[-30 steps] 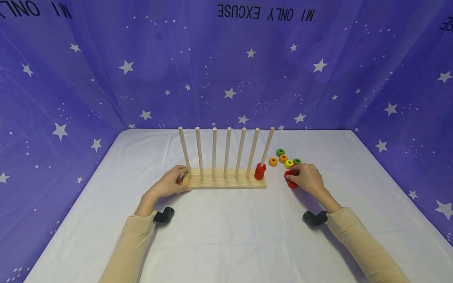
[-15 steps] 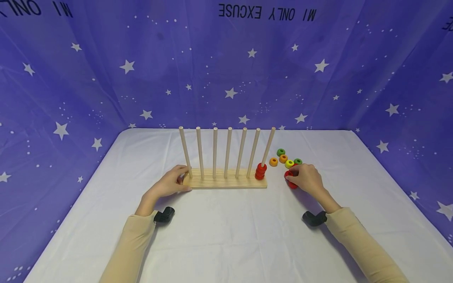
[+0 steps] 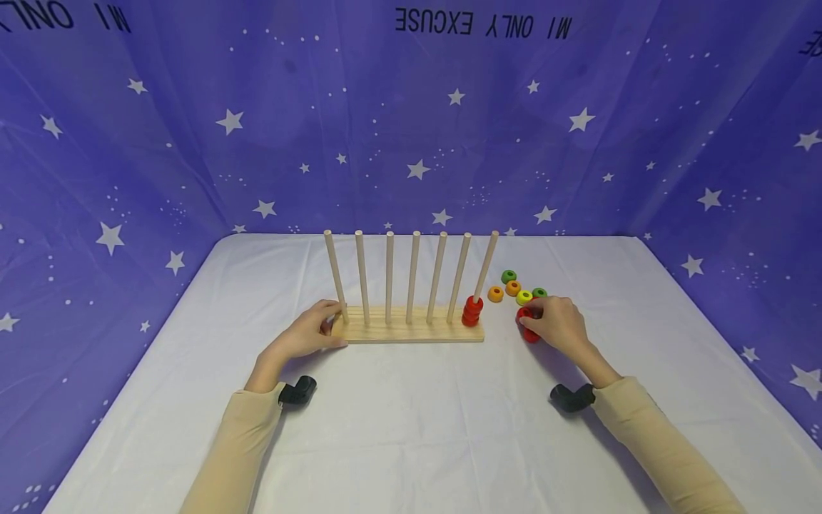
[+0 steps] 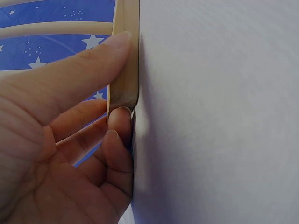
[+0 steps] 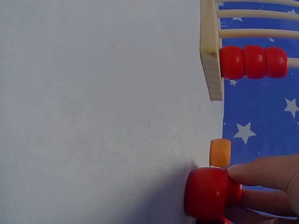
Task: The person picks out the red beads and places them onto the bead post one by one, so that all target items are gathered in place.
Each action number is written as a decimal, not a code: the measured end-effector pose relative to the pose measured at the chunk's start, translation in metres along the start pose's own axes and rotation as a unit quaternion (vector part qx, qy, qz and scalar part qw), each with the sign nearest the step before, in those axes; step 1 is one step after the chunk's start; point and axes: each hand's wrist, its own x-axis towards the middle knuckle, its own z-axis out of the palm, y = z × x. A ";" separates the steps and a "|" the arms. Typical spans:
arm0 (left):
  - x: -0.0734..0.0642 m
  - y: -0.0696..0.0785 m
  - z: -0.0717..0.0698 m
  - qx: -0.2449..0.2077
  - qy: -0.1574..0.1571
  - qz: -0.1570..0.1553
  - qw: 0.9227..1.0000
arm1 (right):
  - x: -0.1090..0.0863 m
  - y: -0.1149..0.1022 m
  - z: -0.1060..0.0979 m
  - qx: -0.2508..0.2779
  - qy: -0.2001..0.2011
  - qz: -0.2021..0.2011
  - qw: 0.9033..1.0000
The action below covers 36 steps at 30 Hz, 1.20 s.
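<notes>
Purple cloth with white stars hangs behind and at both sides of a table with a white cover, and big black letters run along near the top of the purple. On the table is a long, flat wooden base. It is pale and smooth, with seven tall round sticks standing up in a row. Three shiny red beads sit in a stack at the bottom of the stick on the right end. The left hand grips the left end of the base, with its thumb on the front edge and fingers curled round the end. Over on the right, the right hand pinches a red bead, and another red bead is just beside it. That hand gets in the way and hides part of the red ones. Near it lie a yellow bead, two orange beads and two green beads. Each wrist has a black thing poking out of a tan sleeve
</notes>
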 end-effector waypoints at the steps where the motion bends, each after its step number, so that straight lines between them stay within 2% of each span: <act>1: 0.000 0.000 0.000 0.000 0.001 0.000 1.000 | 0.000 0.000 -0.001 0.001 0.002 0.000 1.000; 11: 0.000 -0.001 -0.001 -0.001 0.002 0.003 1.000 | -0.003 -0.005 -0.009 0.002 0.028 -0.009 1.000; 18: -0.003 -0.002 -0.002 -0.017 0.014 0.046 0.999 | -0.006 -0.008 -0.015 0.014 0.081 -0.032 0.996; 25: 0.001 -0.002 0.000 -0.001 0.003 0.000 1.000 | -0.007 -0.012 -0.021 0.028 0.109 -0.056 0.992; 33: 0.001 0.000 0.000 0.007 0.000 -0.001 1.000 | -0.006 -0.020 -0.028 0.024 0.144 -0.090 0.985; 36: 0.000 -0.002 0.001 0.007 0.009 0.012 1.000 | -0.007 -0.023 -0.032 0.022 0.162 -0.105 0.981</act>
